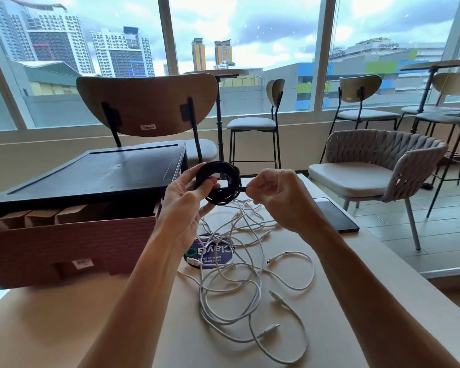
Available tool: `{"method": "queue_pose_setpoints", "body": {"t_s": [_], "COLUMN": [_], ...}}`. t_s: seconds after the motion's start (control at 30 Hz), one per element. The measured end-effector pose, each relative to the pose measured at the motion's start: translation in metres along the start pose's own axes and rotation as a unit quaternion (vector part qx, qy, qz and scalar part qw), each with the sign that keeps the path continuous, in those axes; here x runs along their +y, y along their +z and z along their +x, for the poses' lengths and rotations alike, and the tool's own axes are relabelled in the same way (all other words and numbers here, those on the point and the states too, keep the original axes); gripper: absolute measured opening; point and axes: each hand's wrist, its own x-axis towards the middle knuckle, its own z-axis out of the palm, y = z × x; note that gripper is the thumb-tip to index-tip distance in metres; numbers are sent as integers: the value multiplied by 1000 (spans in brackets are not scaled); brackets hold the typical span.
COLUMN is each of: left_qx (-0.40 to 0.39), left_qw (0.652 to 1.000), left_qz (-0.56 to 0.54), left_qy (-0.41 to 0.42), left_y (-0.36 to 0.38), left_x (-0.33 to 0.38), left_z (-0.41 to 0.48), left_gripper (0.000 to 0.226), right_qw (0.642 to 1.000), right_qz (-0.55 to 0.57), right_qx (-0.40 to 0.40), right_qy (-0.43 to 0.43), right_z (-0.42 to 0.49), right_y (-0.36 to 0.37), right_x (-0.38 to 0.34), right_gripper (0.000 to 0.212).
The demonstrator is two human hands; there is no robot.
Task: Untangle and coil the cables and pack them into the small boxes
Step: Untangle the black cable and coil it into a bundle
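A black cable [225, 193] is wound into a small coil, held up above the table. My left hand [182, 205] grips the coil, thumb through its middle. My right hand [276, 197] pinches the cable's free end at the coil's right side. Below them a tangle of white cables [247, 285] sprawls over the beige table [91, 328], with several plugs showing. Small brown cardboard boxes [41, 217] stand in a row inside a large pink box [64, 248] at the left.
A black lid [96, 173] lies on top of the pink box. A round blue sticker [210, 254] sits under the white cables. A dark tablet [335, 215] lies at the table's right edge. Chairs and stools stand beyond the table, by the windows.
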Motion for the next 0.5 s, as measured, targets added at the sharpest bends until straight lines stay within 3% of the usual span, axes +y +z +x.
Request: {"method": "queue_pose_setpoints", "body": {"t_s": [0.2, 0.33, 0.5], "left_qx": [2, -10, -18], "left_qw": [1000, 1000, 999], "left_qz": [4, -1, -19], "left_qy": [-9, -19, -21], "left_y": [-9, -8, -7], "left_x": [4, 5, 7], "left_z": [2, 3, 3], "left_gripper": [36, 36, 35], "right_qw": [999, 997, 974], "right_qz": [5, 30, 172], "right_qx": [-7, -39, -103], "right_qy": [34, 59, 108], "right_z": [0, -2, -3], "right_y": [-6, -4, -9], "right_x": [-2, -3, -10], "right_gripper": [6, 29, 41]}}
